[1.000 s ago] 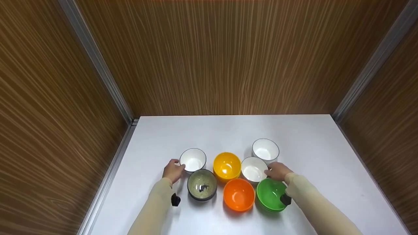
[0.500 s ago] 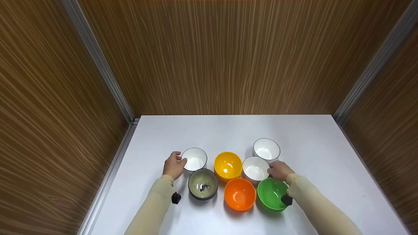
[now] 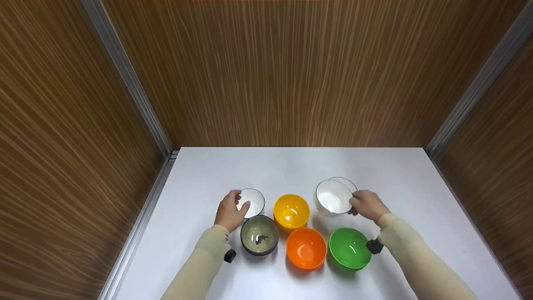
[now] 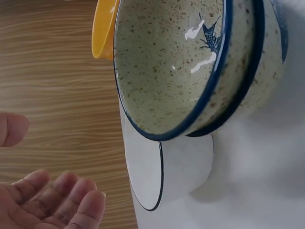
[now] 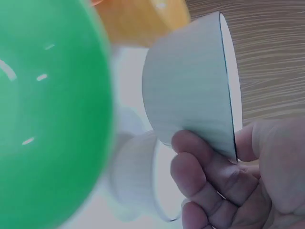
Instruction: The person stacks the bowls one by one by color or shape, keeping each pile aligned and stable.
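In my right hand (image 3: 368,205) is a white bowl (image 3: 333,197) with a dark rim, pinched at its right edge between thumb and fingers. It hangs above the table, partly covering a second white bowl (image 3: 345,181) behind it; the right wrist view shows the held bowl (image 5: 190,86) raised over that one (image 5: 136,176). My left hand (image 3: 230,211) hovers over the left side of a third white bowl (image 3: 254,203), fingers spread. From the left wrist view, that hand (image 4: 52,191) stands apart from the white bowl (image 4: 183,167) and holds nothing.
A stacked pair of speckled blue-rimmed bowls (image 3: 259,235) stands by the left white bowl. Yellow bowls (image 3: 290,211), an orange bowl (image 3: 306,249) and stacked green bowls (image 3: 349,249) sit close together on the white table (image 3: 233,166). Wood-grain panels (image 3: 266,75) enclose it.
My right hand has lifted the nearer white bowl off the table and carried it back toward the rear white bowl. My left hand has shifted slightly right, over the left white bowl.
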